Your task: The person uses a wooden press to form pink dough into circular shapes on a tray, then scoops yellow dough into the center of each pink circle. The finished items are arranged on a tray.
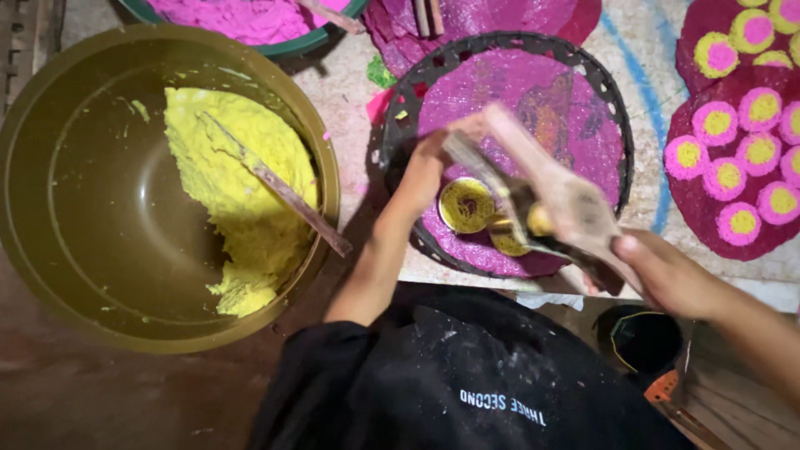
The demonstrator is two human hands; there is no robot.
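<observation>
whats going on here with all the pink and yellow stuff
A person is working a hinged wooden press with both hands over a black tray lined with magenta mesh. The left hand holds its far end, the right hand its near handle. Yellow coils sit beneath it. A big bowl of yellow dough stands to the left, finished pink-and-yellow discs to the right.

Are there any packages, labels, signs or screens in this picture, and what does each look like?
No packages, signs or screens show.
Printed label: a short line of white lettering, seen upside down, on the black garment at the bottom middle, below both hands.
</observation>
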